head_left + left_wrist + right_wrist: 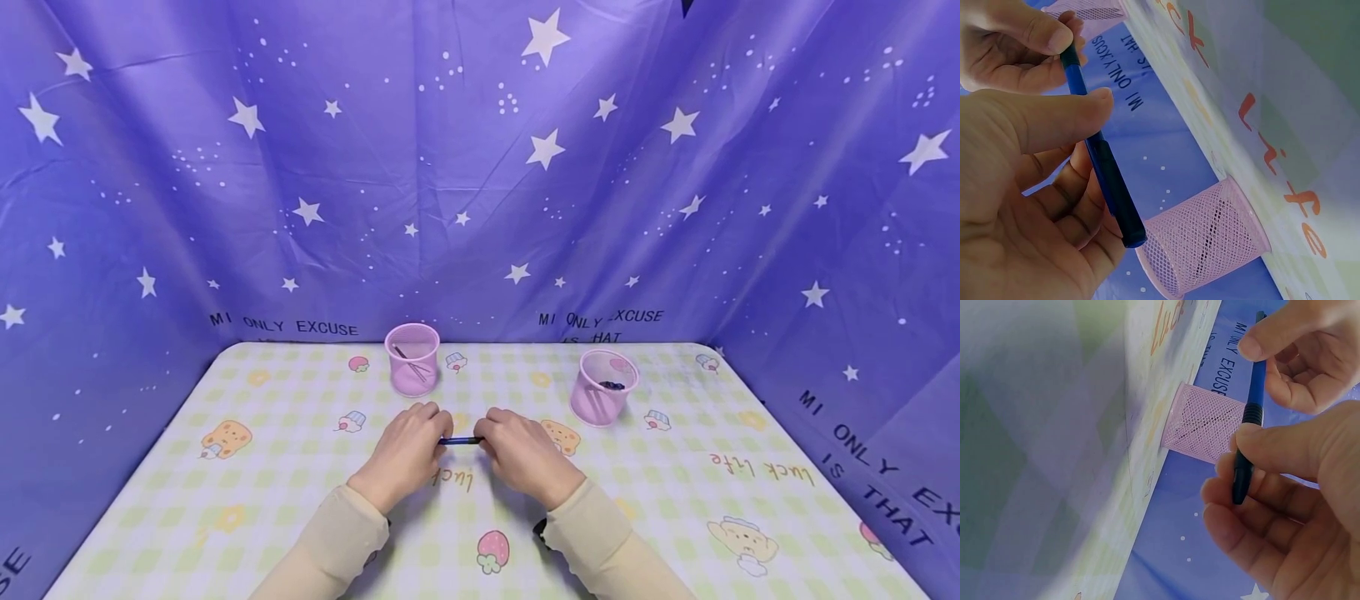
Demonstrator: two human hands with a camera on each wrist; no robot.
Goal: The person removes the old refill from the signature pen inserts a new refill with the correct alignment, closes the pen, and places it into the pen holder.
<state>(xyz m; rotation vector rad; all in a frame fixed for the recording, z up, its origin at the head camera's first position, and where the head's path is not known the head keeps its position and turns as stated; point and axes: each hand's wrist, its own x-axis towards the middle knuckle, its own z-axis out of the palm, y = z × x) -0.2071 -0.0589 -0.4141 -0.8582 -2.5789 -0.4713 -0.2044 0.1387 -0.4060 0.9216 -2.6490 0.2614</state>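
Note:
A blue pen [459,442] with black ends is held level between both hands, just above the table. My left hand [408,454] pinches it between thumb and fingers towards the end with the clip, seen in the left wrist view on the pen's dark clip end [1124,212]. With thumb and fingers, my right hand [534,458] grips the black ribbed part near the tapered tip [1241,484]. Beyond the left hand stands a pink mesh pen cup [413,383] with thin dark sticks in it. Another pink mesh cup [592,407], holding small dark items, stands beyond the right hand.
The table is covered by a green-checked cloth [285,492] printed with cartoon bears, strawberries and lettering. Purple curtains [465,167] with white stars enclose the back and both sides, close to the table's edges.

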